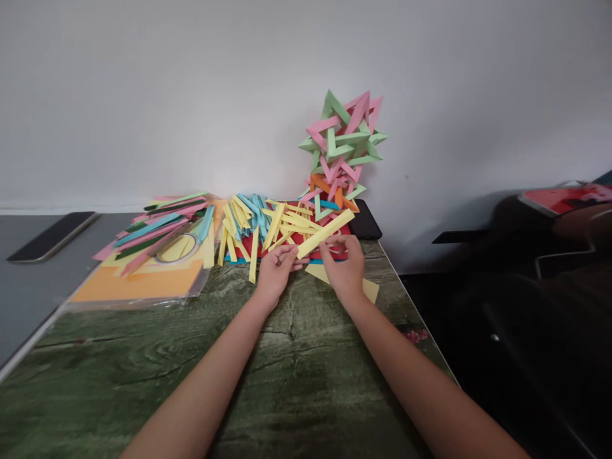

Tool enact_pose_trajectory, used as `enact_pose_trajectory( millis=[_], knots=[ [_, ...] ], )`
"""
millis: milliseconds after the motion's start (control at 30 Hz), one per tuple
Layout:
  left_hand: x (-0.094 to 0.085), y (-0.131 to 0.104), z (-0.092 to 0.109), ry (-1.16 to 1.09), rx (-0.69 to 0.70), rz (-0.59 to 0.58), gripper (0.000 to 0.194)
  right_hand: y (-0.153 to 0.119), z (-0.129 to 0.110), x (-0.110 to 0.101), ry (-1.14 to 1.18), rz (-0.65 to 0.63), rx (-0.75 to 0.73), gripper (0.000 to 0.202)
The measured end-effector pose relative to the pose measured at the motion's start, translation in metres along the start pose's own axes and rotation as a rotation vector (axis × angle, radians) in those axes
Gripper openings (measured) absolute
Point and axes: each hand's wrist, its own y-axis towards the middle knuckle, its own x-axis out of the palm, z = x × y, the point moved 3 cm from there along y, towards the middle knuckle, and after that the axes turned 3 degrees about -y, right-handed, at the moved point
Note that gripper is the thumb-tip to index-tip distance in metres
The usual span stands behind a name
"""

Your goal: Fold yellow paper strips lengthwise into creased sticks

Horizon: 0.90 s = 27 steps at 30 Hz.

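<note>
A yellow paper strip [326, 233] slants up to the right between my hands, above the table. My left hand [278, 271] pinches its lower left end. My right hand [345, 262] has its thumb and fingers closed on the strip's lower edge, near the middle. Folded yellow strips [291, 223] lie in a pile just behind, beside folded blue strips [253, 220], on a red sheet [246, 244]. A flat yellow paper piece [370, 291] lies on the table, partly under my right hand.
Behind the pile stands a pink and green paper star model [347, 137] beside a dark phone [366, 222]. Coloured strips [155, 229], orange paper [138, 282] and a tape roll [176, 248] lie left on the green wood-patterned table [287, 376]. Another phone [53, 236] lies far left.
</note>
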Motion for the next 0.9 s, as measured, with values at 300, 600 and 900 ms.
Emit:
enact_pose_trajectory(
  millis=[300,600,900],
  knots=[
    [0.000,-0.001,-0.003,0.011,0.023,-0.025,0.034,-0.003,0.020,0.021,0.352,-0.376,0.307,0.026],
    [0.002,-0.002,0.000,-0.010,0.011,-0.021,0.037,-0.003,0.018,0.020,0.371,-0.449,0.334,0.025],
    [0.002,-0.005,0.000,-0.036,-0.004,-0.007,0.036,-0.002,0.017,0.018,0.372,-0.362,0.311,0.032]
  ],
)
